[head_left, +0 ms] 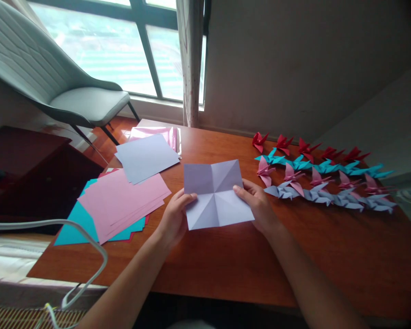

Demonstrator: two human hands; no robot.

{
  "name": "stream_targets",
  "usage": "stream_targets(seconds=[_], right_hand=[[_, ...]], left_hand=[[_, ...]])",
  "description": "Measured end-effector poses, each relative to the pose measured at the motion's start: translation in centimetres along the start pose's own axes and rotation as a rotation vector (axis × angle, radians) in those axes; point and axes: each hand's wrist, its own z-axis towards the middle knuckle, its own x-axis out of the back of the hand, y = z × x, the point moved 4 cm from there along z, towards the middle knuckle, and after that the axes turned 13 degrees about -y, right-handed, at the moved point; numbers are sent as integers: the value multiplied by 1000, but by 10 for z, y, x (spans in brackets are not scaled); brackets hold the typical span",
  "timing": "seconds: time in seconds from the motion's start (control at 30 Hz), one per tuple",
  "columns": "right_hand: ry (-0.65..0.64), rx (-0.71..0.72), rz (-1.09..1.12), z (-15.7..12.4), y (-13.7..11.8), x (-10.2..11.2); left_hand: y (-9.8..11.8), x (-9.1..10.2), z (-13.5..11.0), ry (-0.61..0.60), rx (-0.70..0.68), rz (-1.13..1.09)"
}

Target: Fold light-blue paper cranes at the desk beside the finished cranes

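Observation:
A square sheet of pale lavender origami paper [205, 208] is held up above the table, opened out, with creases crossing at its middle. My left hand [176, 211] pinches its left edge, thumb on top. At the right edge, my right hand [258, 205] grips it the same way, thumb lying on the near face. The fingers behind the sheet are partly hidden. To the left lie loose lavender sheets [147, 157] over pink sheets [123, 198], with turquoise sheets [77, 226] and red edges showing underneath.
Rows of folded paper cranes stand at the right: red cranes [306, 148], turquoise cranes [301, 162], pink cranes [292, 176] and lavender cranes [322, 195]. A pink plastic packet [173, 135] lies at the wooden table's [192, 269] far left. A white cable [99, 265] loops at the lower left; a chair [89, 103] stands beyond.

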Motion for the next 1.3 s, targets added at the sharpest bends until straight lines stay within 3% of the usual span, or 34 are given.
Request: stream_targets(seconds=[0.1,0.33,0.63,1.07,1.3], right_hand=[[10,-48,48,-1,-2,-1],[34,-33,-3,1,-2,3],[27,-47,56,3,4,5],[-53,20,77,3,0,-2],[-3,43,-2,2,0,-2]], left_hand=[[1,1,0,15,14,-26],[-5,8,7,-71,-4,42],[-5,7,8,-64,-17,20],[-7,6,7,-125,-63,60],[-8,7,10,-150,-114,54]])
